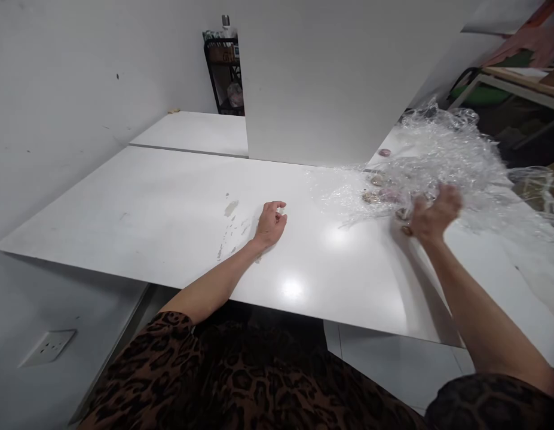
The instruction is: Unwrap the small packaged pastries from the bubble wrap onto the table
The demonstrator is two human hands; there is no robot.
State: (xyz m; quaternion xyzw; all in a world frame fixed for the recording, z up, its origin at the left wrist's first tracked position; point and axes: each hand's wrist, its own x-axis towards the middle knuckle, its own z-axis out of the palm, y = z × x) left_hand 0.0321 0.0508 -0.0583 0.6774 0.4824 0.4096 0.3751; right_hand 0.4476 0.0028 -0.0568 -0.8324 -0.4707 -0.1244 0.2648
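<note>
My left hand (270, 226) rests on the white table (178, 203), its fingers loosely bent, with a gap between thumb and forefinger and nothing visible in it. Off to the right, my right hand (433, 218) is smeared by motion at the near edge of a heap of crumpled clear plastic film (456, 149). Whether its fingers grip anything cannot be made out. Close to it on the left lie small brownish round pieces (406, 230). A pinkish piece (389, 195) and a patterned one (370, 196) lie partly under the film.
A tall white panel (330, 77) stands across the back of the table. Another small reddish piece (384, 153) lies beyond the film. A dark shelf rack (214, 65) is behind on the left, and a wooden-topped bench (523, 83) at far right. The wall bears a socket (50, 347).
</note>
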